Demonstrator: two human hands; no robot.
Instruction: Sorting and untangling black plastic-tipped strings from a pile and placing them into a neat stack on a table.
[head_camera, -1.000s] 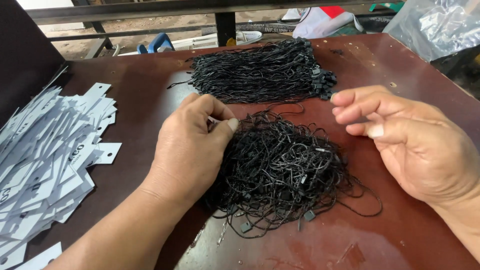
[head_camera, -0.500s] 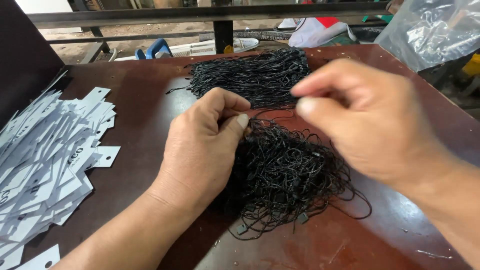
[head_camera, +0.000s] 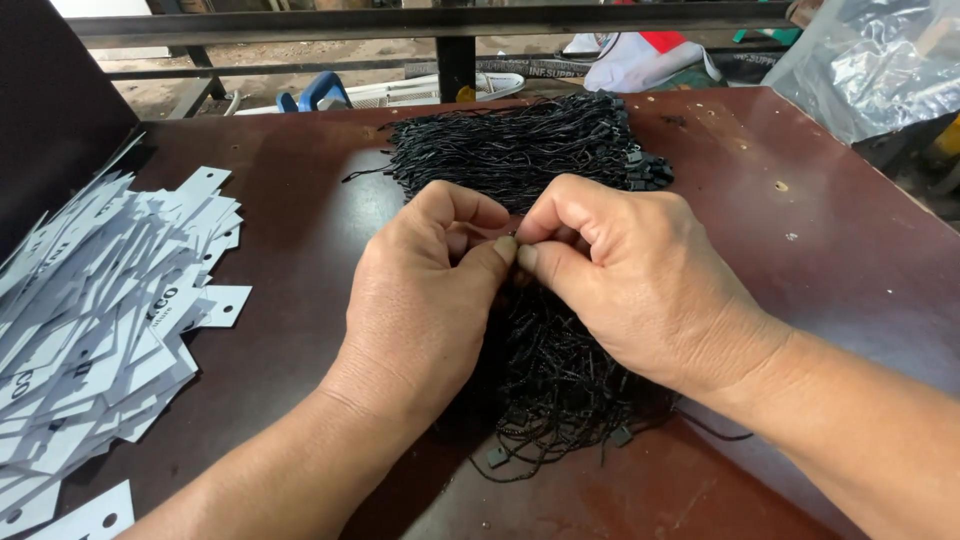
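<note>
My left hand (head_camera: 425, 290) and my right hand (head_camera: 630, 275) meet fingertip to fingertip over a loose tangle of black strings (head_camera: 560, 385) on the dark red table (head_camera: 290, 200). Both pinch at the same small spot, where a thin black string seems to be held between thumbs and forefingers. The hands hide most of the tangle. Behind them lies a neater bundle of black strings (head_camera: 510, 145) with small plastic ends at its right side.
A spread heap of white paper tags (head_camera: 90, 320) with punched holes covers the table's left side. A clear plastic bag (head_camera: 870, 60) sits at the far right corner. A metal rail and clutter lie beyond the far edge.
My right hand came in from the right, swung over the tangle and closed its fingertips against those of my left hand. The left hand stayed on the tangle.
</note>
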